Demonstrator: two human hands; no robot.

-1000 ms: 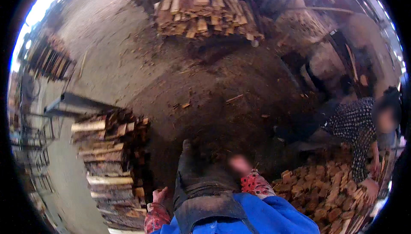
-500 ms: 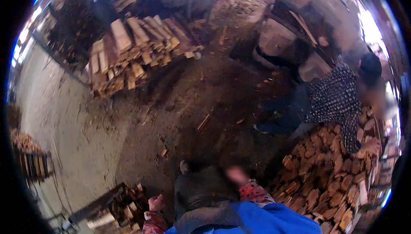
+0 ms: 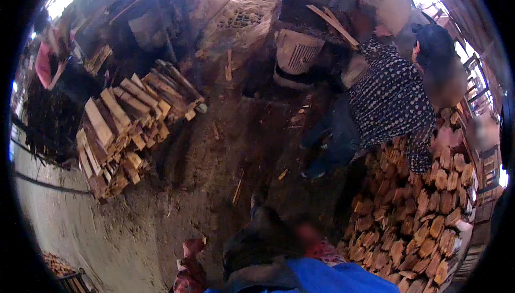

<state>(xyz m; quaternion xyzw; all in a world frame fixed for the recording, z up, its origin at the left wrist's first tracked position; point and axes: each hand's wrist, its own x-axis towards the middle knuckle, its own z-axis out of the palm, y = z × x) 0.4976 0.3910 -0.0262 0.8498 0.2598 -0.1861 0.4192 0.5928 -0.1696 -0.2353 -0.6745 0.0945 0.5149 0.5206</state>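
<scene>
My left hand (image 3: 193,248), in a red patterned sleeve, hangs low beside my dark clothing. Its fingers look curled in, and I see nothing held in them. My right hand (image 3: 308,234) is at the front of my body, smeared by blur, so its fingers do not show. A blue cloth (image 3: 338,278) covers my lap area. Neither hand touches the stack of split wood (image 3: 120,116) ahead on the left. Closest to my right hand is a large pile of brown wood pieces (image 3: 413,223), some distance to its right.
A co-worker in a dotted shirt (image 3: 389,97) leans over the wood pile at right. Beyond stands a bucket-like container (image 3: 298,51) with long sticks (image 3: 333,24) near it. Another person in red (image 3: 44,65) is at far left. Wood scraps (image 3: 237,191) lie on the dirt floor.
My view has turned and shifted; the split-wood stack now sits lower and farther left. The co-worker leans more fully over the wood pile. My hands stay low, near my body.
</scene>
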